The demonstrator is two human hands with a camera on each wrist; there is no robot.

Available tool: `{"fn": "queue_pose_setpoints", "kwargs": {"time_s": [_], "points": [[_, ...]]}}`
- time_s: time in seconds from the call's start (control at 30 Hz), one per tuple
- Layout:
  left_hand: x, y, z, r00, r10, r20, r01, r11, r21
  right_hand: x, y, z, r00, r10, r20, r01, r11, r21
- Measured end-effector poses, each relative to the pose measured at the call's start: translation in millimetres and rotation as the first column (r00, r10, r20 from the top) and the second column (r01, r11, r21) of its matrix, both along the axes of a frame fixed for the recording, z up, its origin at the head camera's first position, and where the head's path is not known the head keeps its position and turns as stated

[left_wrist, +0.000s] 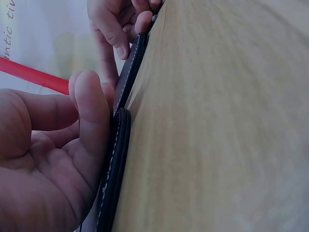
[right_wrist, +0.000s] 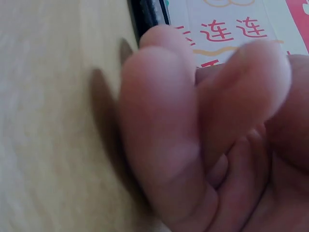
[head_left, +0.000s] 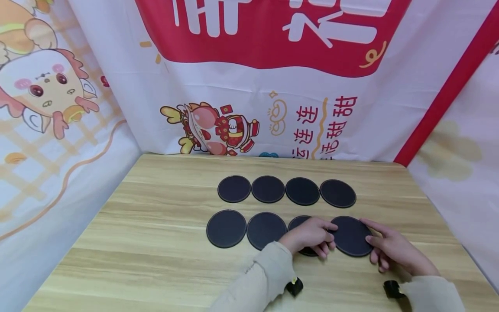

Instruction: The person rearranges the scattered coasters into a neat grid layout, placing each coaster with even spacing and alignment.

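Observation:
Black round coasters with stitched rims lie in two rows on the table. My right hand (head_left: pixel 397 249) holds the right edge of the front row's rightmost coaster (head_left: pixel 352 236), with thumb and forefinger on its rim. Over the neighbouring coaster (head_left: pixel 299 222) lies my left hand (head_left: pixel 312 236), hiding much of it. The left fingertips reach the left edge of the rightmost coaster, and the other left fingers bend loosely. In the left wrist view, the rims of the held coaster (left_wrist: pixel 126 79) and its neighbour (left_wrist: pixel 113 169) meet or nearly meet. Curled right-hand fingers (right_wrist: pixel 161 125) fill much of the right wrist view.
Two more front-row coasters, a left one (head_left: pixel 226 229) and a middle one (head_left: pixel 267 230), sit side by side. Behind them runs the back row of coasters (head_left: pixel 268 189). The wooden table (head_left: pixel 136 242) ends at a printed cloth (head_left: pixel 241 82) behind and at both sides.

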State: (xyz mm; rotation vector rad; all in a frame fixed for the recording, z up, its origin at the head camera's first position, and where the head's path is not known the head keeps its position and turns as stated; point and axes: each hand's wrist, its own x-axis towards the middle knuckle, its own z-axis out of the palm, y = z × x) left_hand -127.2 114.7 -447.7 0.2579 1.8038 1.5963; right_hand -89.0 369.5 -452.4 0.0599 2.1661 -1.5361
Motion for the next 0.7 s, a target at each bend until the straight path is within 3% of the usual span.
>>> {"fn": "queue_pose_setpoints", "kwargs": {"time_s": [0.53,0.7], "points": [[0.8,2.1,-2.7,1.000,0.029,0.011,-0.029,1.000,-0.003,-1.2,-2.9,1.9,0.999,0.031,0.011,-0.032,0.999,0.021],[1.5,3.7,-0.9,1.000,0.015,-0.015,-0.015,1.000,-0.011,-1.6,0.1,1.3,0.998,0.059,-0.004,-0.059,0.998,-0.006]]}}
